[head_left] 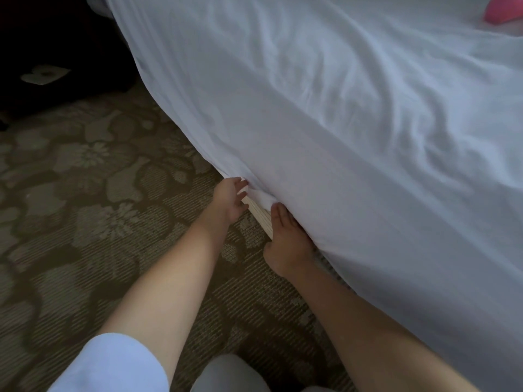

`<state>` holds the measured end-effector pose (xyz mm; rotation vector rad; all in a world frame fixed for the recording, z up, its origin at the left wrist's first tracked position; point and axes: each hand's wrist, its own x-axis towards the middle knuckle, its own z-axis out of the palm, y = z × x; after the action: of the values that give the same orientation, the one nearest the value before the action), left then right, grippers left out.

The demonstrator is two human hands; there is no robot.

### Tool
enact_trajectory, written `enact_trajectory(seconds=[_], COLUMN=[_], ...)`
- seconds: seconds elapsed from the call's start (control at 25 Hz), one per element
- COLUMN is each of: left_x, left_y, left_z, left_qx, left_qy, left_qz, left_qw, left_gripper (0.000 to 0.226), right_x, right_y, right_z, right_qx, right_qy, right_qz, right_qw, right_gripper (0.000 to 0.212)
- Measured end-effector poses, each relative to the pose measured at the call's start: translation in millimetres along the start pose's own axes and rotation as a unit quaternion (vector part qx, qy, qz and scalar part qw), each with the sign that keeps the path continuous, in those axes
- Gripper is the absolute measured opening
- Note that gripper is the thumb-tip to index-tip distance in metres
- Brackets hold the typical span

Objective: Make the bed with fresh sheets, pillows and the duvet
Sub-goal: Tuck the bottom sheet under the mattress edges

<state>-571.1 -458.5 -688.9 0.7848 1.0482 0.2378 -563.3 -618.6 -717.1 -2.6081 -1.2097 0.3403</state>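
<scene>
A white sheet (325, 114) covers the bed and hangs down its near side, wrinkled on top. Both my hands are low at the sheet's bottom edge, beside the bed base (259, 215). My left hand (230, 198) touches a bunched fold of the hem with its fingertips, fingers spread. My right hand (285, 239) presses flat against the hanging sheet just right of that fold, fingers pointing up along the bed's side. Whether either hand pinches the cloth is hard to tell.
Brown floral carpet (93, 193) fills the floor to the left. A dark piece of furniture (51, 52) with a pale paper on it stands at the upper left. Something pink (503, 11) lies on the bed at the top right. My knee shows at the bottom.
</scene>
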Motion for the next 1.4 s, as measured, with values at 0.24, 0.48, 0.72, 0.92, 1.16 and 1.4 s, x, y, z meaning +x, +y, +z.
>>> enact_trajectory(seconds=[0.24, 0.48, 0.72, 0.92, 1.16, 1.4], left_x=[19.2, 24.2, 36.8, 43.1, 48.2, 48.2], left_y=[1.6, 15.6, 10.7, 21.7, 25.0, 21.2], left_z=[-6.6, 2.0, 6.7, 4.5, 0.3, -16.1], left_qx=[-0.049, 0.058, 0.203, 0.234, 0.283, 0.270], left_qy=[0.012, 0.002, 0.079, 0.093, 0.059, -0.024], left_qz=[-0.037, 0.077, 0.228, 0.173, 0.155, 0.121], left_qw=[0.998, 0.995, 0.949, 0.952, 0.945, 0.955], left_gripper=[0.018, 0.027, 0.025, 0.040, 0.027, 0.038], right_x=[15.2, 6.3, 32.5, 49.3, 21.5, 31.8], right_y=[-0.6, -4.2, -19.6, -18.1, -7.7, -9.1], right_z=[3.3, 7.8, 15.4, 15.8, 25.5, 27.5], right_qx=[-0.053, -0.064, -0.021, -0.061, -0.210, -0.319], right_qy=[-0.012, 0.071, 0.085, 0.072, 0.085, 0.060], right_qz=[-0.025, -0.033, 0.004, -0.020, -0.062, -0.030], right_qw=[0.998, 0.995, 0.996, 0.995, 0.972, 0.945], right_gripper=[0.067, 0.069, 0.066, 0.073, 0.059, 0.073])
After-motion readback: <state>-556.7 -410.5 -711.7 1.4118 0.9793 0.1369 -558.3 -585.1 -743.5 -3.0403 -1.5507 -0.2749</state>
